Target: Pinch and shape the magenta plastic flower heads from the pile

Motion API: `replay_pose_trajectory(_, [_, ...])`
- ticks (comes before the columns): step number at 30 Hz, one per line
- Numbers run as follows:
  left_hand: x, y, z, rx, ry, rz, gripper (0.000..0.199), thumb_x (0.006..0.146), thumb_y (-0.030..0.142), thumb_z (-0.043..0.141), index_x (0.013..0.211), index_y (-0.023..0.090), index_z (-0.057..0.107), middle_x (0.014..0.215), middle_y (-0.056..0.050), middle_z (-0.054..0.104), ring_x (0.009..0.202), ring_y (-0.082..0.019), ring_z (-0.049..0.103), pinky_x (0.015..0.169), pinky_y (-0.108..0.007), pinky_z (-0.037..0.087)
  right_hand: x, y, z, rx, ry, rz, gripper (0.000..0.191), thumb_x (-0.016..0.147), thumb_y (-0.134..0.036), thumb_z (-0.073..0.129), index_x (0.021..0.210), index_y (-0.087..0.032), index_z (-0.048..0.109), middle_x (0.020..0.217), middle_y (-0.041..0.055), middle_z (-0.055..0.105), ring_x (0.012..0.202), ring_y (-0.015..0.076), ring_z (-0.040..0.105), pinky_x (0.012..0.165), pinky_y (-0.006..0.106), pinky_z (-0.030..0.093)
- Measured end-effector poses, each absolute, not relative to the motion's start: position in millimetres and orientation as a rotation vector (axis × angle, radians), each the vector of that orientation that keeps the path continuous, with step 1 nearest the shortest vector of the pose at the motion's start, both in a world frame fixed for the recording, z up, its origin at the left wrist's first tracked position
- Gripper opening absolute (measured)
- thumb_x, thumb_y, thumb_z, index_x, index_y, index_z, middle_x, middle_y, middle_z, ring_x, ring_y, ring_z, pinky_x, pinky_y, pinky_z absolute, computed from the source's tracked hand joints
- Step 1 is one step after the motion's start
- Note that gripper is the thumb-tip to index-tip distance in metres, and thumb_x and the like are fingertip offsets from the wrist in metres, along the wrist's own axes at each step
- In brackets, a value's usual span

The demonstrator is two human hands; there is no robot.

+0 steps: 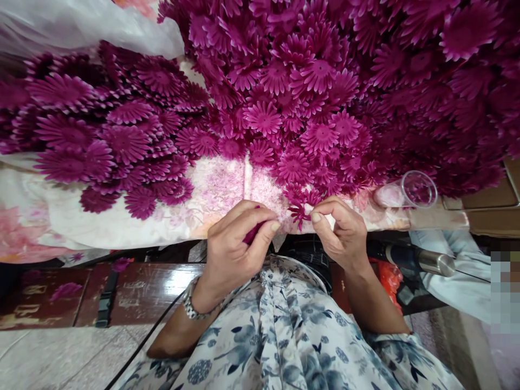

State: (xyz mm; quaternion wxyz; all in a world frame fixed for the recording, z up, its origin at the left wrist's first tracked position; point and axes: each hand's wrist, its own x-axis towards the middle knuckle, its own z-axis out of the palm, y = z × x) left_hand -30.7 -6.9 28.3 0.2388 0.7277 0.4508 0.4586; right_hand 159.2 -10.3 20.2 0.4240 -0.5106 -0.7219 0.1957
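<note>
My left hand [238, 241] is closed, its thumb and fingers curled round a magenta petal piece [252, 233] that shows only in part. My right hand [343, 230] is pinched at the thumb and index finger, a short way to the right of the left one. A small pale bit [309, 208] shows at its fingertips. Just beside it, a dark magenta flower piece [299, 216] with narrow petals sits at the near edge of the heap; whether the fingers hold it I cannot tell. Both hands are over the front edge of the cloth-covered table [219, 181].
A large heap of magenta artificial flowers [320, 135] covers the back and right. Stacked flower layers [125, 143] lie left, near a clear plastic sheet [93, 27]. A clear plastic cup [420, 189] lies on the right. Below stands a brown bench [142, 292]; a steel-ended bottle [436, 264] is at right.
</note>
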Motion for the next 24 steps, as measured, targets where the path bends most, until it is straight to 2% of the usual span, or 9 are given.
replay_pose_trajectory(3, [-29, -2, 27, 1.881, 1.187, 1.076, 0.005, 0.082, 0.016, 0.059, 0.081, 0.015, 0.063, 0.074, -0.002, 0.063, 0.07, -0.011, 0.059, 0.065, -0.022, 0.047, 157, -11, 21, -1.259, -1.829, 0.472, 0.012, 0.086, -0.014, 0.052, 0.075, -0.02, 0.055, 0.067, -0.0015, 0.056, 0.064, 0.0103, 0.052, 0.059, 0.025, 0.04])
replay_pose_trajectory(8, [-20, 2, 20, 1.721, 1.096, 0.937, 0.012, 0.079, 0.027, 0.064, 0.081, 0.016, 0.063, 0.078, -0.003, 0.066, 0.073, -0.013, 0.061, 0.068, -0.025, 0.048, 154, -11, 20, -1.216, -1.864, 0.489, 0.012, 0.085, -0.014, 0.052, 0.075, -0.02, 0.055, 0.068, -0.0011, 0.056, 0.064, 0.0108, 0.053, 0.059, 0.026, 0.041])
replay_pose_trajectory(13, [-12, 2, 14, 1.582, 1.112, 0.941, 0.011, 0.079, 0.017, 0.056, 0.069, 0.017, 0.061, 0.066, 0.0, 0.06, 0.062, -0.011, 0.055, 0.062, -0.023, 0.044, 152, -11, 17, -1.157, -1.906, 0.541, 0.011, 0.084, -0.012, 0.052, 0.077, -0.02, 0.056, 0.069, -0.0003, 0.057, 0.066, 0.0115, 0.053, 0.062, 0.027, 0.043])
replay_pose_trajectory(18, [-11, 2, 6, 1.319, 1.112, 0.999, 0.013, 0.073, 0.013, 0.055, 0.061, 0.016, 0.058, 0.06, 0.002, 0.055, 0.055, -0.008, 0.049, 0.053, -0.02, 0.04, 150, -13, 10, -1.196, -1.775, 0.621, 0.011, 0.084, -0.013, 0.051, 0.075, -0.019, 0.055, 0.069, -0.0012, 0.054, 0.065, 0.0108, 0.052, 0.062, 0.025, 0.041])
replay_pose_trajectory(24, [-6, -1, 0, 1.045, 1.104, 1.032, 0.011, 0.068, 0.013, 0.057, 0.059, 0.016, 0.059, 0.053, 0.004, 0.05, 0.045, -0.006, 0.041, 0.043, -0.018, 0.032, 144, -18, -11, -1.229, -1.404, 0.839, 0.015, 0.085, -0.026, 0.05, 0.072, -0.02, 0.053, 0.068, -0.0008, 0.052, 0.065, 0.0121, 0.05, 0.061, 0.026, 0.04])
